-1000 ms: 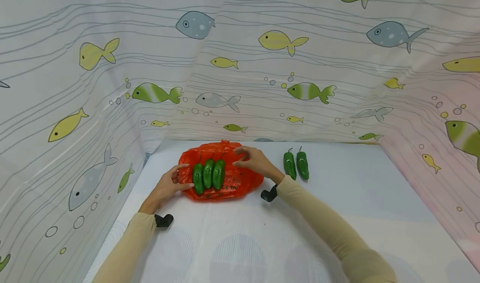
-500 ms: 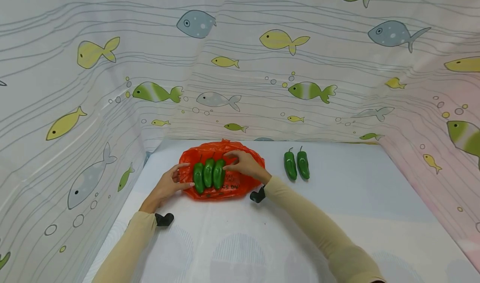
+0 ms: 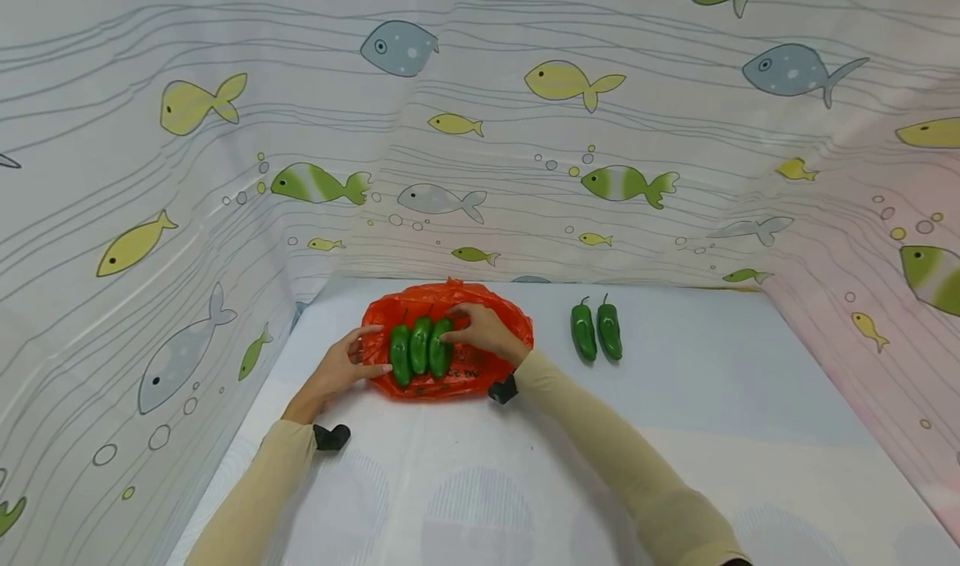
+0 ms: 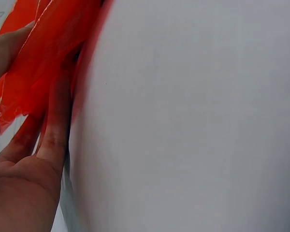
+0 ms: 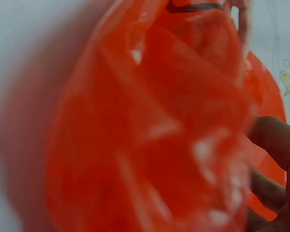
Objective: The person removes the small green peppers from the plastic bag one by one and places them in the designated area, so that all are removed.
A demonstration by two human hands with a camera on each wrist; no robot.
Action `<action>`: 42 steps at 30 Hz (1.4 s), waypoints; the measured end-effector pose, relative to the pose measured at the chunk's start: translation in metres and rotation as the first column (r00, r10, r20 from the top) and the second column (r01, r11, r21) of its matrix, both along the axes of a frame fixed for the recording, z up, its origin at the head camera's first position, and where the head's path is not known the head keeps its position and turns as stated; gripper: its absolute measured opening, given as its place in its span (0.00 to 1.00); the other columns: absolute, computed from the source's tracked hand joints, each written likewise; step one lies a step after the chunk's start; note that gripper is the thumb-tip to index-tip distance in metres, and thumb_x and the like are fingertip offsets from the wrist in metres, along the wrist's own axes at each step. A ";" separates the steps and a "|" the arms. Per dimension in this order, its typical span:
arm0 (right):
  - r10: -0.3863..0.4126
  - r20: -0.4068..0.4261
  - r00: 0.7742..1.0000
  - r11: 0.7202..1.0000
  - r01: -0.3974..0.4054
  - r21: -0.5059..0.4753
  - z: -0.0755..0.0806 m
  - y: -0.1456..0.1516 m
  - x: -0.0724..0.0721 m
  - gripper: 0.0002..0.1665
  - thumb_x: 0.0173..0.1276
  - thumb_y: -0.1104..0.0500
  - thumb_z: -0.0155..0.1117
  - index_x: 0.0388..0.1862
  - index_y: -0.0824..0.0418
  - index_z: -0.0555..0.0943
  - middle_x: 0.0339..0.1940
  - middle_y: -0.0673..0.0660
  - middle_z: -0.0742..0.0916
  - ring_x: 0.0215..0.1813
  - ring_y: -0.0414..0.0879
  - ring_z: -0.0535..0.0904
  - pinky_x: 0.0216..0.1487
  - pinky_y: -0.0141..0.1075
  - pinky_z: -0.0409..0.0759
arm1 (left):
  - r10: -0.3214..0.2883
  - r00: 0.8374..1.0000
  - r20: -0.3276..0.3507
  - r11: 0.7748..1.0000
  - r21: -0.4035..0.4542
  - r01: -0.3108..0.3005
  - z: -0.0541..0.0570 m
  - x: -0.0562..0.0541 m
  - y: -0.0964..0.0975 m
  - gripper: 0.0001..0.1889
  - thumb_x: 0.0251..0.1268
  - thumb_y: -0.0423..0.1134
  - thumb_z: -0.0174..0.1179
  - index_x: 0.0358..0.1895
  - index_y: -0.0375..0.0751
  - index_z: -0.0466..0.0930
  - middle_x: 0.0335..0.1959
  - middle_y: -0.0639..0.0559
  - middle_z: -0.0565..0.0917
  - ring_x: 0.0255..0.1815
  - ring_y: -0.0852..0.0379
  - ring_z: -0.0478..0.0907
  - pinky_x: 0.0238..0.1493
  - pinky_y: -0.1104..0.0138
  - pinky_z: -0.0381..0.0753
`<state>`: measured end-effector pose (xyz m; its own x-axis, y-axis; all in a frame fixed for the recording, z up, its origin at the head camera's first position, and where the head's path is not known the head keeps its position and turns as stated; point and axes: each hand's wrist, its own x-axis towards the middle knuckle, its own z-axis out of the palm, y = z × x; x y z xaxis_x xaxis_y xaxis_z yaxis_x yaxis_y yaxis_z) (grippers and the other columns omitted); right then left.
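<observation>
The left hand (image 3: 337,372) borders the left pepper (image 3: 401,356), which lies directly right of its thumb tip; the middle pepper (image 3: 420,345) follows, then the right pepper (image 3: 439,358), directly left of the right hand (image 3: 483,330). All three peppers lie side by side inside the rim of the bag (image 3: 480,368), long axes running near to far, thus crosswise to the gap between the hands (the visible stems point far). The left pepper is nearer the left hand; the right pepper is nearer the right hand. Left hand pose: set at the bag's left edge, reaching far and right; thumb on the near side, index on the far side, spread well apart, other fingers against the red film and partly hidden by it. Right hand pose: reaching in from the right over the bag's far right part, back of hand up; thumb and index spread, thumb tip overlapping the right pepper and apparently touching it, index at its far end; the remaining fingers are largely hidden. Further right, clear of both hands, two loose peppers (image 3: 583,333) lie parallel on the table (image 3: 675,399), also near to far.
</observation>
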<state>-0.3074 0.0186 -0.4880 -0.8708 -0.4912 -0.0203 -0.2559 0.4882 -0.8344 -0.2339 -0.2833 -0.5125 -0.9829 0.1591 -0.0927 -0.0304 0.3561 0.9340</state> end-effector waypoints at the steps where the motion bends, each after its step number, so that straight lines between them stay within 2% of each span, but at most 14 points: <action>1: -0.003 -0.001 1.000 1.000 0.003 0.008 -0.001 -0.001 0.000 0.35 0.66 0.49 0.76 0.68 0.61 0.77 0.65 0.58 0.82 0.68 0.54 0.75 0.67 0.48 0.74 | 0.001 1.000 0.001 1.000 0.000 -0.001 0.000 0.000 0.000 0.43 0.60 0.39 0.77 0.77 0.48 0.64 0.71 0.35 0.70 0.63 0.39 0.72 0.55 0.63 0.79; 7: -0.023 -0.010 1.000 0.999 0.023 0.044 -0.005 -0.007 -0.002 0.36 0.65 0.49 0.78 0.67 0.60 0.78 0.63 0.57 0.83 0.65 0.52 0.76 0.66 0.46 0.75 | 0.007 1.000 0.011 1.000 -0.003 -0.007 -0.001 -0.001 0.001 0.43 0.59 0.38 0.77 0.77 0.48 0.64 0.71 0.36 0.71 0.63 0.39 0.72 0.55 0.63 0.78; 17: -0.082 0.002 0.997 0.996 0.081 0.021 -0.010 -0.012 -0.002 0.34 0.64 0.50 0.78 0.65 0.62 0.79 0.59 0.56 0.84 0.60 0.50 0.77 0.62 0.45 0.77 | -0.005 1.000 0.001 1.000 -0.011 0.005 0.003 0.003 0.004 0.43 0.61 0.37 0.76 0.78 0.46 0.63 0.71 0.34 0.70 0.64 0.38 0.71 0.55 0.62 0.77; 22: -0.100 0.018 0.995 0.995 0.100 -0.003 -0.008 -0.014 0.000 0.33 0.63 0.52 0.79 0.64 0.61 0.80 0.57 0.55 0.84 0.58 0.49 0.77 0.61 0.43 0.78 | 0.009 1.000 0.010 1.000 -0.019 -0.009 0.004 0.003 0.005 0.43 0.60 0.39 0.76 0.77 0.48 0.64 0.72 0.35 0.70 0.65 0.38 0.71 0.57 0.60 0.77; 32: -0.102 0.053 0.993 0.993 0.105 -0.054 -0.004 -0.010 0.006 0.29 0.62 0.55 0.79 0.61 0.59 0.82 0.56 0.55 0.83 0.54 0.49 0.77 0.51 0.39 0.82 | 0.015 1.000 0.016 0.999 -0.032 -0.015 0.004 0.002 0.005 0.43 0.61 0.40 0.76 0.78 0.48 0.63 0.73 0.34 0.69 0.67 0.38 0.70 0.60 0.59 0.77; 42: -0.059 0.055 0.997 0.996 0.063 -0.070 0.006 -0.004 0.012 0.30 0.62 0.54 0.79 0.63 0.55 0.83 0.59 0.54 0.83 0.57 0.50 0.76 0.51 0.39 0.84 | 0.011 1.000 0.010 1.000 -0.019 -0.011 0.003 0.004 0.003 0.42 0.62 0.38 0.75 0.77 0.48 0.63 0.73 0.35 0.69 0.66 0.38 0.70 0.59 0.58 0.77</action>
